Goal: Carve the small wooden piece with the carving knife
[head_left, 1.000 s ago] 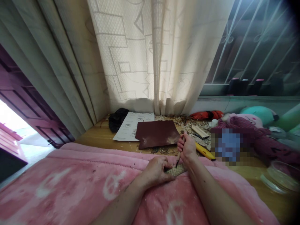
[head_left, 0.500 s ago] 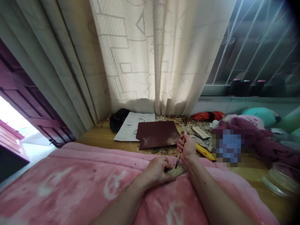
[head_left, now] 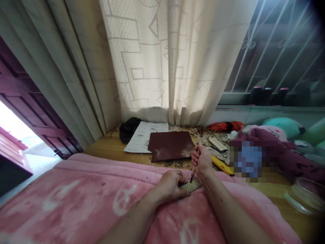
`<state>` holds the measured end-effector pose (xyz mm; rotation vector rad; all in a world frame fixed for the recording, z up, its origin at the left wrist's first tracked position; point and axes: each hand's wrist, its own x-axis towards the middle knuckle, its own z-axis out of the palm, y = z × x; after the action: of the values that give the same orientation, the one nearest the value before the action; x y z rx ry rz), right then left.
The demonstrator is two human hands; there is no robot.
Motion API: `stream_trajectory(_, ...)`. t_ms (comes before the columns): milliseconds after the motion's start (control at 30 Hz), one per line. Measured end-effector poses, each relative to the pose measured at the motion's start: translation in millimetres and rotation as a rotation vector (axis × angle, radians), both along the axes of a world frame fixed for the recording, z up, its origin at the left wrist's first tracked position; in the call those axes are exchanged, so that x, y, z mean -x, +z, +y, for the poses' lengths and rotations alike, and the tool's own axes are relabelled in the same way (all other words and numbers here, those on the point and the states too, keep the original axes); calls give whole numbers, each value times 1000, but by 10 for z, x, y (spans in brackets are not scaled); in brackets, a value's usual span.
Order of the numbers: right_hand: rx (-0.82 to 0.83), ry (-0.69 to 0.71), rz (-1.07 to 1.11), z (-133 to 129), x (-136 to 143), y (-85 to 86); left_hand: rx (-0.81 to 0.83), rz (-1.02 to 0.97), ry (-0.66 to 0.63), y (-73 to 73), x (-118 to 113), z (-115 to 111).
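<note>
My left hand (head_left: 170, 185) presses a small pale carved wood piece (head_left: 191, 185) with a cross-hatched surface down on the pink blanket (head_left: 83, 203) over my lap. My right hand (head_left: 201, 161) is closed around a thin wooden-handled carving tool (head_left: 193, 173), held nearly upright with its dark tip on the wood piece, just right of my left fingers.
On the wooden floor (head_left: 109, 149) beyond lie a dark red sandpaper sheet (head_left: 170, 145), a printed paper (head_left: 143, 136), a black bundle (head_left: 128, 128), wood shavings (head_left: 203, 135), a wood block (head_left: 217, 144) and a yellow utility knife (head_left: 222, 165). Plush toys (head_left: 279, 135) and a glass bowl (head_left: 304, 198) sit right.
The hands, tool and wood piece stay in almost the same place. The view has drifted slightly, nothing else has moved.
</note>
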<state>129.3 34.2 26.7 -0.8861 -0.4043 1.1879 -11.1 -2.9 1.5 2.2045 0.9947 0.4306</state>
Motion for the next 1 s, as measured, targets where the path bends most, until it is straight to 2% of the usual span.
stream_trajectory(200,-48,45,-53,-22,33,-5,62,3,30,27,2,-22)
stream_trajectory(433,-106,97,-92,-56,78,-21,41,44,28,16,18,-25)
stream_trajectory(633,-151,76,-100,-94,95,-36,13,69,35,18,8,-24)
stream_trajectory(733,-202,168,-75,-118,83,-37,4,80,28,16,2,-24)
stream_trajectory(900,-305,432,-6,-135,37,-41,-19,95,21,23,-1,-23)
stream_trajectory(1000,-316,511,16,-131,22,-52,-42,99,5,14,3,-22)
